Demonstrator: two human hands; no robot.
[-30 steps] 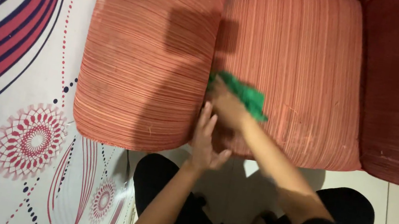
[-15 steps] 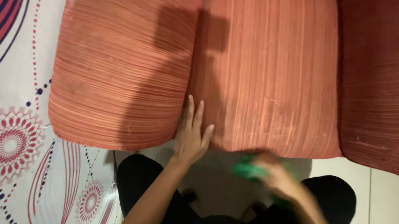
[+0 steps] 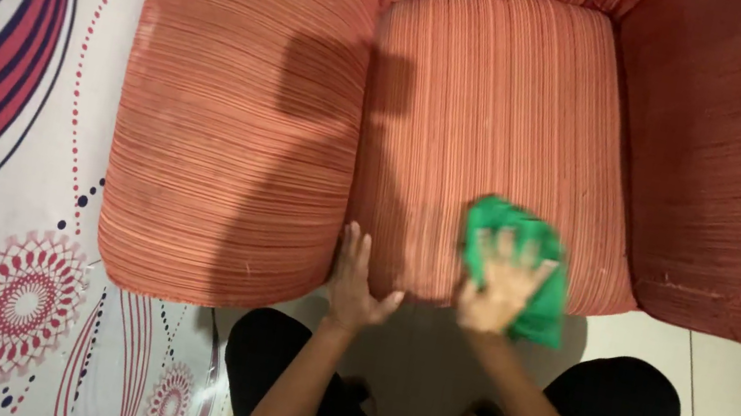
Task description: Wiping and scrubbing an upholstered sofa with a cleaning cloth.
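The green cloth (image 3: 525, 256) is a small, bright rag, crumpled rather than folded, spread flat against the front edge of the seat cushion (image 3: 496, 129) — toward its right corner, with its lower edge hanging just over the front. The cushion is orange-red with fine lengthwise stripes, squarish, set snugly between the chair's two padded arms — its fabric looks faintly worn near the front.

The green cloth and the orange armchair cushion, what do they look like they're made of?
Green cloth: soft, matte fabric, maybe microfibre; it bunches and folds under the right hand. Seat cushion: woven upholstery with fine ribbed stripes in orange and cream, matte, padded, with rounded edges; the fibre cannot be told. The left hand rests at its front edge.
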